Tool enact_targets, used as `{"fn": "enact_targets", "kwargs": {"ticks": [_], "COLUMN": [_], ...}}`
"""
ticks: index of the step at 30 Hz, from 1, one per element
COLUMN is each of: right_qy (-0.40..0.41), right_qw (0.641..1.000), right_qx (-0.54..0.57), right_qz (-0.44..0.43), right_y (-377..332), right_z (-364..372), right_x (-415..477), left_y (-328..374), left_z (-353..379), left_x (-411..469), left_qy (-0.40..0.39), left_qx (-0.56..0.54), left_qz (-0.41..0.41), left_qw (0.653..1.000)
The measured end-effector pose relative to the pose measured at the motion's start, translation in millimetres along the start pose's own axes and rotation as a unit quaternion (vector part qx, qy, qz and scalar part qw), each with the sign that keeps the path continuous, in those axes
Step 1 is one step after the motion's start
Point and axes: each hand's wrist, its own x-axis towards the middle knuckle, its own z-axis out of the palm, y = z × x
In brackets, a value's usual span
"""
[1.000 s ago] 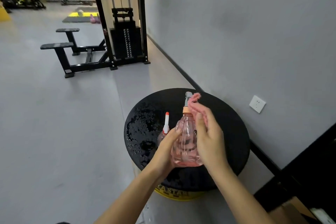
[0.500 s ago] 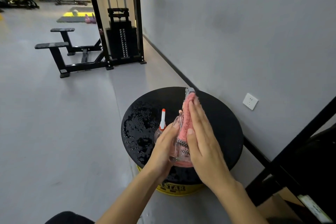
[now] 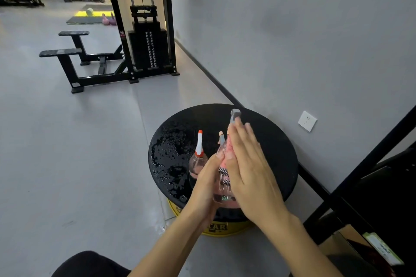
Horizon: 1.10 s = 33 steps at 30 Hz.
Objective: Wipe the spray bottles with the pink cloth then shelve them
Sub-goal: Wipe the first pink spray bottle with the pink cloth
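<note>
The head view looks forward and down, close above a round black table point(image 3: 272, 141) by a wall point(image 3: 292, 29).

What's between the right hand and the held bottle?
The pink cloth, pressed flat by the right hand against the bottle that the left hand holds; head view.

Left hand point(image 3: 206, 183) holds spray bottle point(image 3: 224, 189), right hand point(image 3: 249, 171) pressing pink cloth point(image 3: 229, 150).

A round black tabletop point(image 3: 270, 141) on a yellow base point(image 3: 216, 229) (black lettering shows on it) stands on the grey floor point(image 3: 67, 164), its left side beaded with water drops point(image 3: 166, 153), a small clear spray bottle point(image 3: 198, 161) upright on it.
</note>
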Motion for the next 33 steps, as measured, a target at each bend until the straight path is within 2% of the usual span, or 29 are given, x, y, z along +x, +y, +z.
{"fn": "enact_targets", "kwargs": {"ticks": [5, 8, 14, 18, 23, 30, 33], "right_qy": [0.007, 0.022, 0.032, 0.022, 0.008, 0.006, 0.001], "right_qw": [0.999, 0.999, 0.996, 0.999, 0.999, 0.998, 0.999], "right_qx": [-0.036, 0.003, 0.081, 0.032, -0.022, 0.061, 0.052], "right_qz": [-0.030, -0.026, 0.015, -0.001, -0.033, 0.018, 0.009], "right_y": [-8, -13, 2, -7, -20, -8, -10], "right_z": [7, 13, 3, 6, 19, 7, 4], "right_x": [-29, -37, -3, -12, -42, -4, -3], "left_y": [-1, -3, -2, 2, 3, -1, -1], "left_z": [-1, 1, 2, -2, -7, -4, -5], "left_x": [1, -1, -6, -5, -4, -10, -9], "left_qy": [0.032, 0.040, 0.022, 0.027, 0.077, 0.026, 0.034], "left_qx": [-0.043, -0.062, -0.016, -0.024, -0.078, -0.042, -0.064], "left_qz": [0.012, 0.019, -0.005, -0.002, 0.016, -0.031, -0.009], "left_qw": [0.998, 0.997, 1.000, 0.999, 0.994, 0.998, 0.997]}}
